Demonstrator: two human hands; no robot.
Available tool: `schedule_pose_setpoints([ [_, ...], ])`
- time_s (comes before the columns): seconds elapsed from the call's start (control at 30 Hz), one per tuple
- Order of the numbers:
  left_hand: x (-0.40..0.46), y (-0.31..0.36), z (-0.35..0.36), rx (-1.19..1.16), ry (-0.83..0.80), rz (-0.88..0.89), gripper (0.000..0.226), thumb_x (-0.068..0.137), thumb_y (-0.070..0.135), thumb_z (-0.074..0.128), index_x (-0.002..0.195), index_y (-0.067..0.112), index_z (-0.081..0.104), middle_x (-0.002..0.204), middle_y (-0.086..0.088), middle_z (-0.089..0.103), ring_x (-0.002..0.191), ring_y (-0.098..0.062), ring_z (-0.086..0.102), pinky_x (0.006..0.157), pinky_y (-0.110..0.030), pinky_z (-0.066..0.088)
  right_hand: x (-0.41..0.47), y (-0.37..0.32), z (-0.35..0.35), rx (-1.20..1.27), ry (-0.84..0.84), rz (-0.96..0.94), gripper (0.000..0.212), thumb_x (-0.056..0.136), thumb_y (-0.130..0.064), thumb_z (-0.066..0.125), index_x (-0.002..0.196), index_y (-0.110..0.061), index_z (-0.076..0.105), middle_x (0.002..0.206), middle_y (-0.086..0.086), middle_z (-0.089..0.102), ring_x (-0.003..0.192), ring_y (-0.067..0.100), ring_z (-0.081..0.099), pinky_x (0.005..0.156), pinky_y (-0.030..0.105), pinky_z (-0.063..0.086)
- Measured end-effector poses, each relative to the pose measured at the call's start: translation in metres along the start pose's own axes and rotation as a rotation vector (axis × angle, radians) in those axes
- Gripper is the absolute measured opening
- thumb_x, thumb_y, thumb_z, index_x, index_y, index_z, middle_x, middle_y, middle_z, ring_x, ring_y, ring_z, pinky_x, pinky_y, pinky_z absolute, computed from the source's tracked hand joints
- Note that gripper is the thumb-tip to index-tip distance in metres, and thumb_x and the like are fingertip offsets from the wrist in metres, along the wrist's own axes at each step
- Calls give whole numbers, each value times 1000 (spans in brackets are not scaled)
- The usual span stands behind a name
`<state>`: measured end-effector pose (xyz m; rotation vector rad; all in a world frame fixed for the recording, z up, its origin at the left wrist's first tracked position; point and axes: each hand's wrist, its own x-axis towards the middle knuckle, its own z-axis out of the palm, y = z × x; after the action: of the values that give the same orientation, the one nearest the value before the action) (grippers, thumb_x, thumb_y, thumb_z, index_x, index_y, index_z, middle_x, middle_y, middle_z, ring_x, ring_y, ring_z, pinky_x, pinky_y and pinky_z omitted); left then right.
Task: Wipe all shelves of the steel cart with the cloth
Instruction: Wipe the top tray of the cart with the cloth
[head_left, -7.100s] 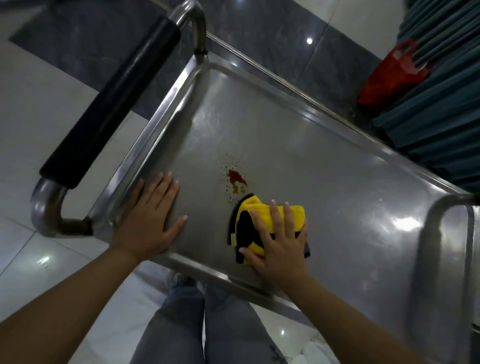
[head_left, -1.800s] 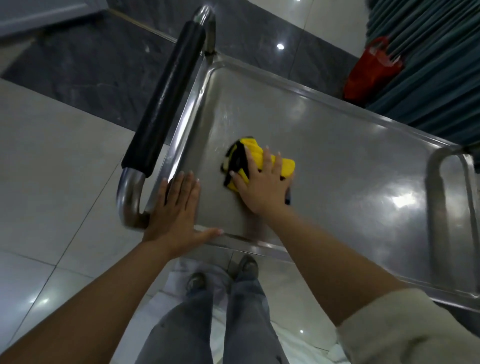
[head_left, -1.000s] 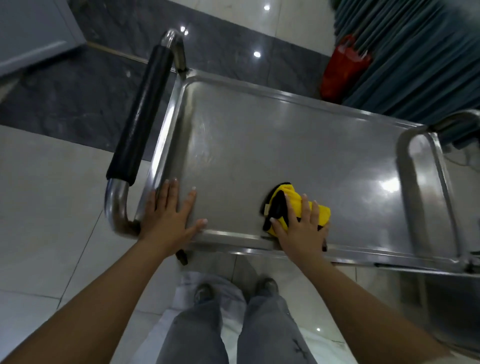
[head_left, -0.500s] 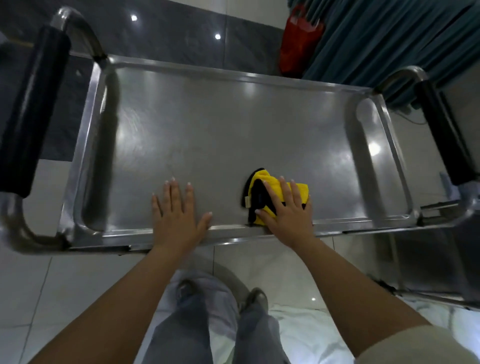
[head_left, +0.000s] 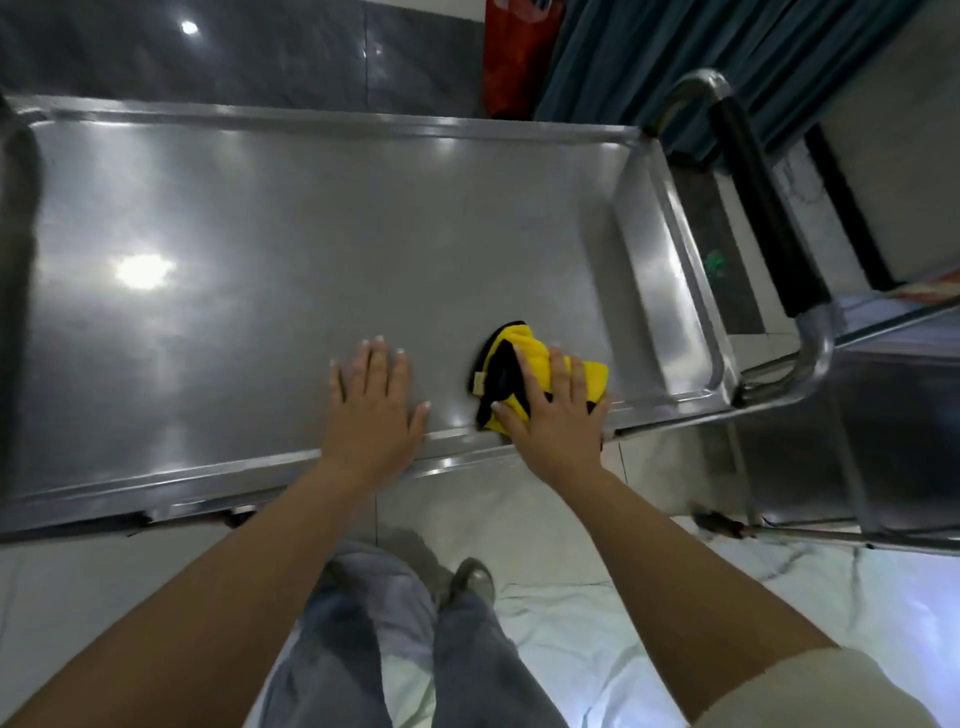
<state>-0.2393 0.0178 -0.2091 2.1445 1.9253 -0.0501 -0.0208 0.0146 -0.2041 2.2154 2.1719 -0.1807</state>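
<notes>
Floor: pale glossy square tiles (head_left: 62, 597) along the bottom of the frame; dark grey marbled stone band (head_left: 234, 52) across the top
Light: round ceiling-lamp glint (head_left: 189, 27) at upper left
Hangings: teal pleated curtain (head_left: 727, 47) at upper right; red plastic bag (head_left: 511, 57) just left of it
Covering: white crumpled sheet (head_left: 597, 634) at lower right

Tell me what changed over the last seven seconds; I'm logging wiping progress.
The brown stain on the top shelf is gone. The right hand slid the cloth along the near edge toward the right handle; the left hand followed. Unchanged: right hand pressing the cloth, left flat.
</notes>
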Motion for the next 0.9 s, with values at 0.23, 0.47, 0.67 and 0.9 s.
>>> schedule_pose_setpoints([
  [0.23, 4, 56, 24, -16, 55, 45, 70, 93, 51, 23, 150, 11, 25, 156, -22, 18, 146, -37, 13, 116, -54, 8, -6, 80, -4, -34, 62, -253, 63, 89, -68, 34, 147, -43, 28, 154, 2, 34, 142, 29, 30, 102, 61, 30],
  [0.47, -5, 62, 31, 41, 138, 68, 70, 93, 50, 23, 148, 7, 30, 153, -24, 27, 141, -41, 23, 116, -52, 9, -3, 169, -11, 30, -65, -49, 66, 86, -75, 20, 139, -59, -17, 161, -6, 8, 148, 22, 3, 110, 63, 13],
  [0.67, -17, 70, 25, 34, 145, 50, 71, 90, 47, 26, 146, 5, 35, 151, -24, 30, 140, -41, 26, 114, -55, 15, -9, 171, -3, -31, 95, -95, 66, 89, -70, 29, 148, -43, 20, 153, 4, 34, 140, 30, 31, 101, 62, 31],
  [0.9, -18, 63, 26, 58, 133, 86, 71, 89, 47, 28, 145, 4, 35, 151, -25, 29, 140, -41, 25, 113, -55, 15, -19, 160, 0, -33, 137, -22, 65, 89, -68, 31, 147, -38, 27, 139, 8, 48, 126, 32, 43, 96, 61, 33],
])
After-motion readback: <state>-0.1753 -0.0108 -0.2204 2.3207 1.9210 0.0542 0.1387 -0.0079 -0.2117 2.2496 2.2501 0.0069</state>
